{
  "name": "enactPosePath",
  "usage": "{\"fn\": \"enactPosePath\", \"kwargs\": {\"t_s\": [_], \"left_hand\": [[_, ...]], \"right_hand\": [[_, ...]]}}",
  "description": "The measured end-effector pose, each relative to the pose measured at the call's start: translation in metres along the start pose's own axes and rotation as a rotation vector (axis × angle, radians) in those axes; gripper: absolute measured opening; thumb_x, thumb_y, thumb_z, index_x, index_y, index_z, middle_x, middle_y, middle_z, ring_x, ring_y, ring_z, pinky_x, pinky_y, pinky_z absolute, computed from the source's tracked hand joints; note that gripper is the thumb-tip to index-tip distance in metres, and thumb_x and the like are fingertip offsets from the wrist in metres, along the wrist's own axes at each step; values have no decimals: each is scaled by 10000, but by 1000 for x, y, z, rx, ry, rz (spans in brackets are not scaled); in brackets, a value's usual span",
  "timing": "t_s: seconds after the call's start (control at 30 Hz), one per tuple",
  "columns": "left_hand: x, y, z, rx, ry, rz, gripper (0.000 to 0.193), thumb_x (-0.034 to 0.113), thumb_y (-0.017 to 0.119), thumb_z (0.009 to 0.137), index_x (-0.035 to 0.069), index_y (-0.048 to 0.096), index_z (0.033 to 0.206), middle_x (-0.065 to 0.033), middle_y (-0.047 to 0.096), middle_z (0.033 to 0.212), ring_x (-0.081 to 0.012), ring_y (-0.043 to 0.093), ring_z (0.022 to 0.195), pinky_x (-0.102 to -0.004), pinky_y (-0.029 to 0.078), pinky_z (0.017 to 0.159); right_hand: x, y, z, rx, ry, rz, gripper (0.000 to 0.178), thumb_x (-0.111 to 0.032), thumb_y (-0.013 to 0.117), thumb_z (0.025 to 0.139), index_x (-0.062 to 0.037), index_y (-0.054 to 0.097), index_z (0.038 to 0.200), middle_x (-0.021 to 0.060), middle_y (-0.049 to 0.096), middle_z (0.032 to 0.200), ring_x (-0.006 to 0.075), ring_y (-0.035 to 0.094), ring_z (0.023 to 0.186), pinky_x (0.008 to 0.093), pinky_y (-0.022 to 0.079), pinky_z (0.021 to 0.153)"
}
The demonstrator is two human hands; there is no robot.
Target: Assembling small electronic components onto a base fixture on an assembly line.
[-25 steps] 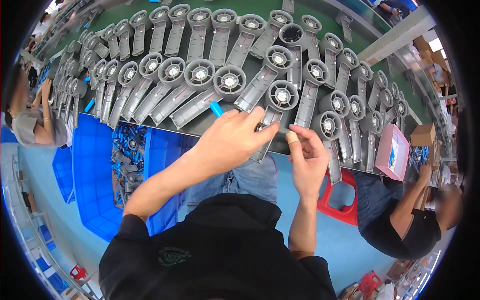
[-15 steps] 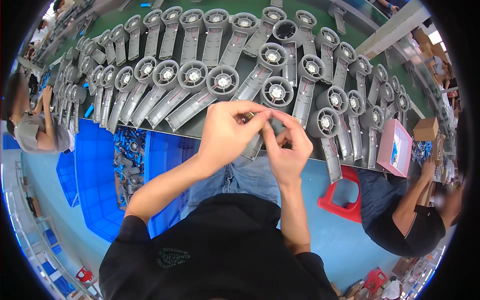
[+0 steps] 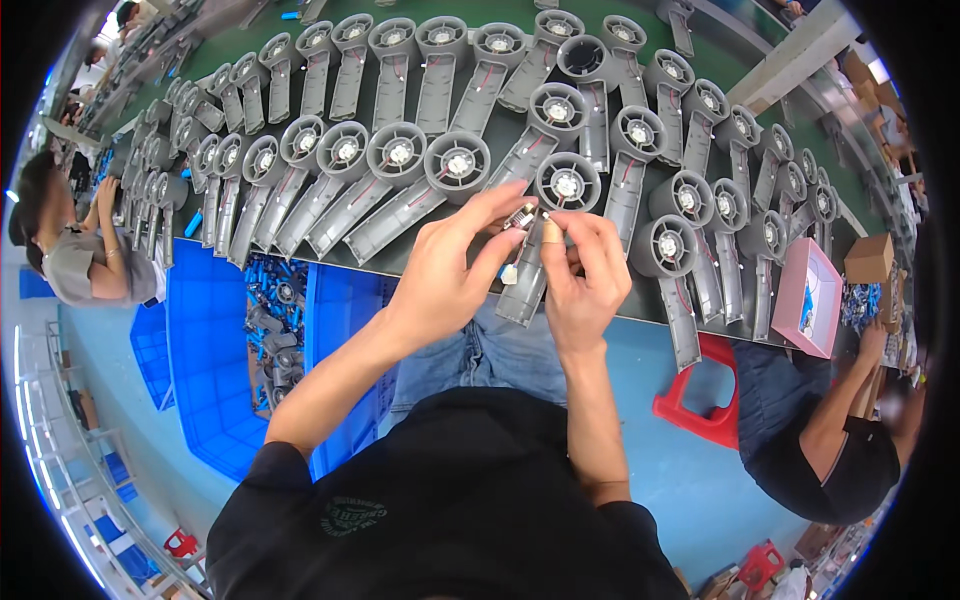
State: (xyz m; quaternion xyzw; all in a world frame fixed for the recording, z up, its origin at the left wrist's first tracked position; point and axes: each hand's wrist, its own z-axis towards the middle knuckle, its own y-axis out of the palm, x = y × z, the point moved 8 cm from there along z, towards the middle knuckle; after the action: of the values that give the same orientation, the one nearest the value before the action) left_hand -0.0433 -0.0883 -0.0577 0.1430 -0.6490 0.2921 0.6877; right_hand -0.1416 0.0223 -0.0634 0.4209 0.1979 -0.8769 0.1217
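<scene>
My left hand [image 3: 450, 270] and my right hand [image 3: 583, 275] meet above the near edge of a green table [image 3: 505, 12]. Together they pinch a small metal part [image 3: 522, 215] with a white tag hanging below it. Right under the hands lies a grey fan housing [image 3: 540, 240] with a round fan at its top and a long handle reaching toward me. Many more grey fan housings [image 3: 400, 180] lie in rows across the table.
Blue bins [image 3: 215, 330] with grey parts stand at my lower left. A red stool [image 3: 700, 400] is at my right. One person sits at the far left [image 3: 75, 255], another at the lower right [image 3: 830, 440]. A pink box [image 3: 812, 300] lies at the table's right end.
Both hands have lifted off the fan housing and drawn together toward me, now pinching the small part between their fingertips.
</scene>
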Motion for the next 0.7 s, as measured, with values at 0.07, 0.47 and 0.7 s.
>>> {"fn": "enactPosePath", "kwargs": {"t_s": [0.07,0.47,0.7], "left_hand": [[-7,1,0,-17,60,8,411,-52,572,914,-7,553,1322,-133,662,1186,-113,626,972,-260,512,839],[-4,0,-5,69,273,169,324,-42,653,857,12,670,1176,-144,685,1156,-160,672,976,-259,560,790],[4,-1,-4,3,331,272,343,-55,654,838,6,668,1175,-163,682,1150,-205,687,961,-276,555,809]], "right_hand": [[1,1,0,-23,28,65,123,50,692,826,17,688,945,63,628,927,33,507,581,183,386,473],[3,1,3,-94,26,72,117,36,698,820,16,684,935,57,622,916,47,534,596,185,408,490],[7,-2,5,-107,29,104,137,47,735,781,22,674,901,63,620,901,53,535,599,188,415,483]]}}
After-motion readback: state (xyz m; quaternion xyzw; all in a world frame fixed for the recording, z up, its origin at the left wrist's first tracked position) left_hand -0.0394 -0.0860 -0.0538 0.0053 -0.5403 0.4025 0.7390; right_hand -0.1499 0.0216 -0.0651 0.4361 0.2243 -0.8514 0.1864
